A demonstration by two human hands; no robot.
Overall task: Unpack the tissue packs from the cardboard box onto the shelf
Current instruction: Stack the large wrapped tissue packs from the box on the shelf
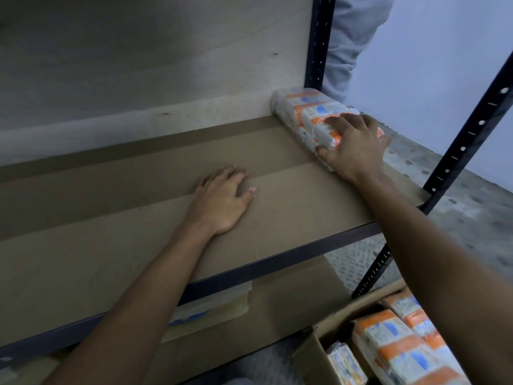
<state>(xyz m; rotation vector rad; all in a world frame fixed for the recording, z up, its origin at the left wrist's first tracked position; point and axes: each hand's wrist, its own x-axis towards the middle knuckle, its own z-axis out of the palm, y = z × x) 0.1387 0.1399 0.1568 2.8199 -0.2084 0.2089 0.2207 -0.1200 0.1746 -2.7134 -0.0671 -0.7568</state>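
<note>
Nearest the viewer, at lower right, an open cardboard box [319, 348] stands on the floor beside the rack; orange-and-white tissue packs [399, 345] lie inside it, wrapped in clear film. Above the box, the dark metal front rail [277, 259] edges the shelf [138, 232], whose surface is lined with flat brown cardboard. The left hand [222, 201] lies palm-down on this lining near the shelf's middle, fingers loosely spread and holding nothing. Farther back and to the right, the right hand [354, 147] rests on a wrapped bundle of tissue packs [302, 107] that lies on the shelf at its right end. The fingers drape over the bundle's top and the thumb presses its near side, so the hand closes on the bundle's near end. The bundle's far end sits in the back right corner, close to the pale back panel [138, 65] and the perforated dark upright [319, 43]. Behind that upright, a person's grey-clad leg [352, 37] is partly visible.
</note>
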